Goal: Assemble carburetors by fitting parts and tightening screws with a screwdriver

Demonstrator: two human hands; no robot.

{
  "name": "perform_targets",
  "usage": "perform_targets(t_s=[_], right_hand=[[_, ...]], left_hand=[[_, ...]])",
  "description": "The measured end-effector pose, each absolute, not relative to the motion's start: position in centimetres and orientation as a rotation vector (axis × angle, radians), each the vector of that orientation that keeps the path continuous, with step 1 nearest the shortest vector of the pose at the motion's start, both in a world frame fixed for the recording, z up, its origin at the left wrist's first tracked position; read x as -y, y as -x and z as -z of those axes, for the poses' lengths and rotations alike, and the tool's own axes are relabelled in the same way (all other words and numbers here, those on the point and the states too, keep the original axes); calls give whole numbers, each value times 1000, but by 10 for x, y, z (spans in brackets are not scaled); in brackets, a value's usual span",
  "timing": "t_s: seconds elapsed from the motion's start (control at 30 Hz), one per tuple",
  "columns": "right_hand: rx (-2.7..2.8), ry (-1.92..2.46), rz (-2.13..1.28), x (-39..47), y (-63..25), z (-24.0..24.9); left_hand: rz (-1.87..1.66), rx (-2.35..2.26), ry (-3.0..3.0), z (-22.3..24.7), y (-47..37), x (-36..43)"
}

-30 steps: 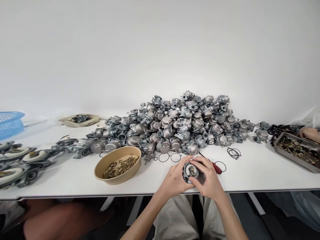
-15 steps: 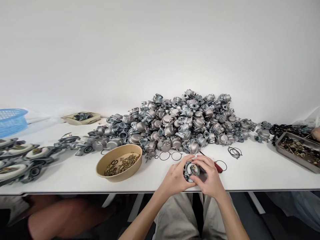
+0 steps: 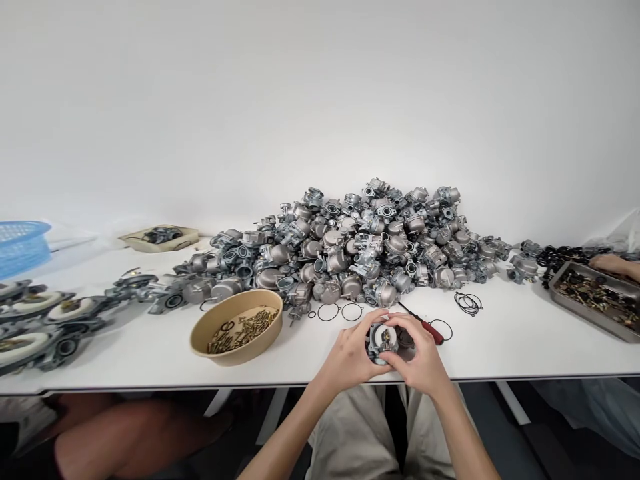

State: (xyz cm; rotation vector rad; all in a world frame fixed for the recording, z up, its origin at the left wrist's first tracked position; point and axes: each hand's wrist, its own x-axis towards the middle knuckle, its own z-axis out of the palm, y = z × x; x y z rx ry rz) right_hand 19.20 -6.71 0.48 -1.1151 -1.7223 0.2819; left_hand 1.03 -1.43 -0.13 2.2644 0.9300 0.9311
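Observation:
Close to the table's front edge, a grey metal carburetor [image 3: 384, 339] sits between my two hands, its open face with a white float turned up. My left hand [image 3: 347, 357] grips its left side, thumb near the lower rim. From the right, the thumb and fingertips of my right hand [image 3: 424, 357] close on the same carburetor. Under the right palm a rounded metal part shows partly; whether it is separate I cannot tell. Just behind that hand lies a screwdriver [image 3: 433, 332] with a red handle, beside a thin black ring gasket [image 3: 451, 331].
A large pile of carburetors [image 3: 330, 253] stands at the back. A tan bowl [image 3: 200, 340] of brass-coloured screws is at left, near opened carburetors [image 3: 35, 327] and a blue basket [image 3: 25, 250]. At right, another person's hand [image 3: 613, 265] is over a metal tray [image 3: 575, 310] of small parts.
My right-hand fingers have drawn back slightly from the carburetor's far side, and more of the screwdriver shows. The other person's hand has reached further in over the tray.

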Motion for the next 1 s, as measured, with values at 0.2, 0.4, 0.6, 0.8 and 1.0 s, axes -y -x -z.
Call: perform_targets(t_s=[0.2,0.4,0.6,0.8,1.0], right_hand=[[1736,1069,-331,67,-195,-4],[1788,986,-385,69,-198,-10],[1758,1038,-389,67,-198,-8],[1712,1020,-424,65,-198,-6],[1692,1012,-429,64,-197,-6]], left_hand=[[-868,-874,-2119,1,-7,11],[-840,-693,-1949,-1,-3,3],[-823,-601,-1880,0,0,-3],[-805,-599,-1894,0,1,-5],[-795,-624,-1890,2,1,-5]])
